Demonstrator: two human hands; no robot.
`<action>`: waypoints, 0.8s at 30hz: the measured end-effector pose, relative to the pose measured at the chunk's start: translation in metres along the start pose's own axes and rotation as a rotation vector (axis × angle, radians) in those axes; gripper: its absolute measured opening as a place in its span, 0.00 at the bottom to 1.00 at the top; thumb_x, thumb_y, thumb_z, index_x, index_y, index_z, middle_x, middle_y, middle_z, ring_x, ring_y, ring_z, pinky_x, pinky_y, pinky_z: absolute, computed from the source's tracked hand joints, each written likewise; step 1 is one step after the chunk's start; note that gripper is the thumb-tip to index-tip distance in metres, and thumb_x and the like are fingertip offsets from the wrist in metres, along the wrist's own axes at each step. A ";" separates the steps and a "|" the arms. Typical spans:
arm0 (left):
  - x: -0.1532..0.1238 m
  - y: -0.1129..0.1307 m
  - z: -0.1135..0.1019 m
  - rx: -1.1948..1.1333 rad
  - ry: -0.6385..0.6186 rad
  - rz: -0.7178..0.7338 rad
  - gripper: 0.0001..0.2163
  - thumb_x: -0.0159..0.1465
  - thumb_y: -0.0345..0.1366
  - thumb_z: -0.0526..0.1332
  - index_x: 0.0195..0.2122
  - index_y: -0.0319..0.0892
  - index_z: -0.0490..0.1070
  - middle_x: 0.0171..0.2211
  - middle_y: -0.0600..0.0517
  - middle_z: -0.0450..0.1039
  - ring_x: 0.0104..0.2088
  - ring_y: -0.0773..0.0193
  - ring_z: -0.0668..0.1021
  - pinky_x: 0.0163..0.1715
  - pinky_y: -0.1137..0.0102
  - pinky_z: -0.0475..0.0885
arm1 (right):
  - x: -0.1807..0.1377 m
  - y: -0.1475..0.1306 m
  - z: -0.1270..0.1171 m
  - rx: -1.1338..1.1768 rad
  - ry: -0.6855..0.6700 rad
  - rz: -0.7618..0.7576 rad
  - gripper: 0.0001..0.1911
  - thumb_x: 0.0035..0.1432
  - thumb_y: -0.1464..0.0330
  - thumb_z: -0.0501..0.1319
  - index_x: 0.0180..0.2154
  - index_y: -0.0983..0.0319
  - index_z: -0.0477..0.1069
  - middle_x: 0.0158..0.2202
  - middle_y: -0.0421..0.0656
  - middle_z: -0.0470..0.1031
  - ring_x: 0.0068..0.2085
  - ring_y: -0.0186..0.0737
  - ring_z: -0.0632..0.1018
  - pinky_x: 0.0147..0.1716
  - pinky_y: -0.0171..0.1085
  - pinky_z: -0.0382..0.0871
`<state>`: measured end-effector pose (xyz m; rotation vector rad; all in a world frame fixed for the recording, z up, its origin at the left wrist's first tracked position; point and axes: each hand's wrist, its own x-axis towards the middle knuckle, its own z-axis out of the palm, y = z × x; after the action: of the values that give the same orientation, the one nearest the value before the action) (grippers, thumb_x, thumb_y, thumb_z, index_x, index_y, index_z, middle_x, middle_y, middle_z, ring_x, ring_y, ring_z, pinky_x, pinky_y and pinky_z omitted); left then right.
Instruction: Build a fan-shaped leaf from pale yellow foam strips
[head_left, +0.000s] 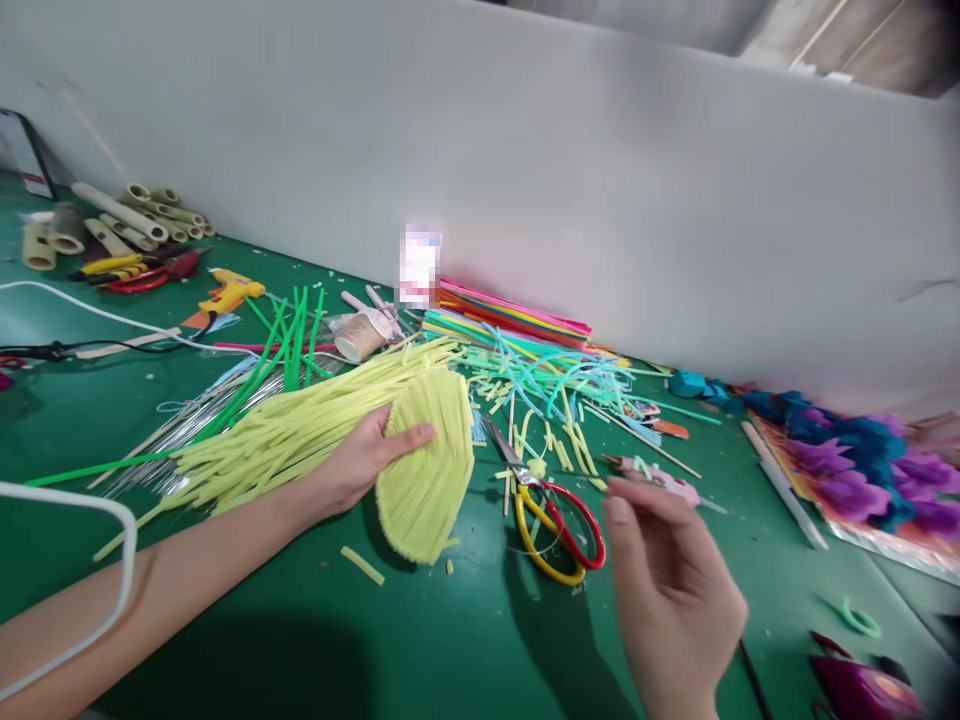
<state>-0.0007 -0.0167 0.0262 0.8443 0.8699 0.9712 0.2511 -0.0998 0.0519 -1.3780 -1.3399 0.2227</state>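
My left hand (364,460) grips a fan-shaped piece made of pale yellow strips (427,470), thumb on its face, holding it just above the green table (420,640). Behind it lies a long heap of loose yellow strips (300,430). My right hand (667,590) hovers above the table at the lower right, fingers curled loosely with thumb and forefinger close together; nothing shows between them. Scissors with red and yellow handles (551,520) lie between my two hands, blades pointing away from me.
Green strips (289,345), a tape roll (360,338), a stack of coloured foam sheets (517,315) and scattered cut strips lie along the white wall. A yellow glue gun (229,292) and cardboard tubes (127,222) sit far left. Blue and purple feathers (862,460) lie right.
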 end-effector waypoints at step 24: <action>-0.019 -0.028 0.013 0.050 -0.249 -0.089 0.16 0.61 0.38 0.66 0.49 0.41 0.75 0.50 0.46 0.77 0.51 0.51 0.77 0.53 0.60 0.70 | -0.023 0.003 0.043 -0.369 -0.276 -0.228 0.05 0.59 0.68 0.63 0.39 0.55 0.75 0.41 0.41 0.77 0.48 0.49 0.69 0.44 0.47 0.57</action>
<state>0.0140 -0.0456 0.0104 0.9387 0.7134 0.7508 0.2131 -0.0929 0.0230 -1.5191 -1.8238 0.0096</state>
